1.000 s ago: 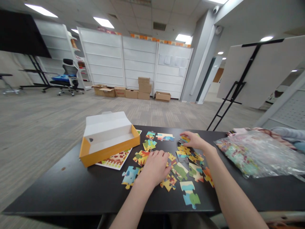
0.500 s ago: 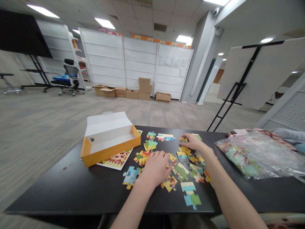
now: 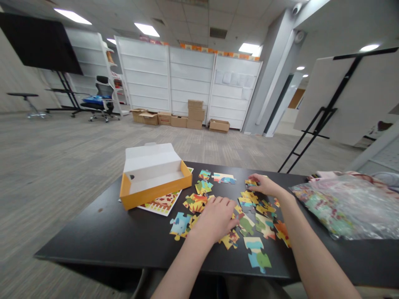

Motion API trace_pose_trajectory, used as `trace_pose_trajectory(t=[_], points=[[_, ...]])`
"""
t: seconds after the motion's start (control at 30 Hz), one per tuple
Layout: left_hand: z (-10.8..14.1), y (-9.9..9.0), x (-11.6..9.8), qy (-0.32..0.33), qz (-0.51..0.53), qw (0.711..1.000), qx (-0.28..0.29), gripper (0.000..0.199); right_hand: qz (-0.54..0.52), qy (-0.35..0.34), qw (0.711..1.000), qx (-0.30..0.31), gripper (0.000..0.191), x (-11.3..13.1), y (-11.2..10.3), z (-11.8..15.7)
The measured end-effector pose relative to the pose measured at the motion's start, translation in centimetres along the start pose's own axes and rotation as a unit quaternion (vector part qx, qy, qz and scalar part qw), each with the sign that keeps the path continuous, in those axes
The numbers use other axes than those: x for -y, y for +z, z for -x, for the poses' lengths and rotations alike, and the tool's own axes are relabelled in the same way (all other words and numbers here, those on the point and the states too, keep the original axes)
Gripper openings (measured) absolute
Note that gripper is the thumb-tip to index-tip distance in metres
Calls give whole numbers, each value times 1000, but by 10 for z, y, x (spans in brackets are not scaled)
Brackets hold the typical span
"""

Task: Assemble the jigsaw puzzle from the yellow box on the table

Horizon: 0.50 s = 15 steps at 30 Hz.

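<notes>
My left hand (image 3: 216, 216) rests palm down over several jigsaw pieces on the table, with its fingers stretched forward and thumb apart. Part of what lies beneath it is hidden. My right hand (image 3: 264, 185) pinches a small yellow-and-blue puzzle piece (image 3: 250, 184) at the back of the loose pieces. Nearby sit a yellow-and-blue joined cluster (image 3: 247, 203) and a green-and-cream piece (image 3: 264, 225). A blue elephant-like piece (image 3: 180, 224) lies left of my left hand. Nearer the front edge is a joined blue-and-green pair (image 3: 258, 254). A long joined strip (image 3: 223, 178) lies behind.
An open yellow box (image 3: 156, 193) stands at the left on a printed picture sheet (image 3: 163, 203). A clear plastic bag (image 3: 352, 207) with colourful contents lies at the right. All are on a black table (image 3: 124, 236). A board on a stand (image 3: 324, 112) rises beyond.
The view has turned slightly left, so the table and hands appear further right. An orange piece beside my right forearm shows more. Both hands stay at nearly the same pieces.
</notes>
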<state>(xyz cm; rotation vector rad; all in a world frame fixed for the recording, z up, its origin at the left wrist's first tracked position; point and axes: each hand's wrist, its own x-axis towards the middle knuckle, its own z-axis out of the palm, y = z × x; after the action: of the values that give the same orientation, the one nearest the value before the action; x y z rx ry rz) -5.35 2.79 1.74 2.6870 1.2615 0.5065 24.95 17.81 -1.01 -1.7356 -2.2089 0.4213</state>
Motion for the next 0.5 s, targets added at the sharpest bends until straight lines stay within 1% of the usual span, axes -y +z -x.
trace_pose_trajectory(t=[0.1, 0.17, 0.2, 0.37, 0.43, 0.5], points=[[1, -5, 4, 9, 32, 999, -8, 35, 7, 20, 1000, -11, 49, -2, -3, 1], [4, -15, 15, -4, 63, 998, -14, 36, 16, 30, 999, -10, 51, -2, -4, 1], [7, -21, 23, -19, 77, 997, -21, 36, 20, 32, 999, -6, 52, -1, -5, 2], [27, -50, 65, -160, 97, 981, -45, 44, 40, 31, 999, 20, 48, 3, -10, 5], [36, -59, 74, -178, 110, 977, -34, 45, 45, 33, 998, 31, 46, 5, -13, 6], [44, -66, 78, -180, 136, 974, -21, 44, 44, 38, 997, 40, 45, 7, -15, 7]])
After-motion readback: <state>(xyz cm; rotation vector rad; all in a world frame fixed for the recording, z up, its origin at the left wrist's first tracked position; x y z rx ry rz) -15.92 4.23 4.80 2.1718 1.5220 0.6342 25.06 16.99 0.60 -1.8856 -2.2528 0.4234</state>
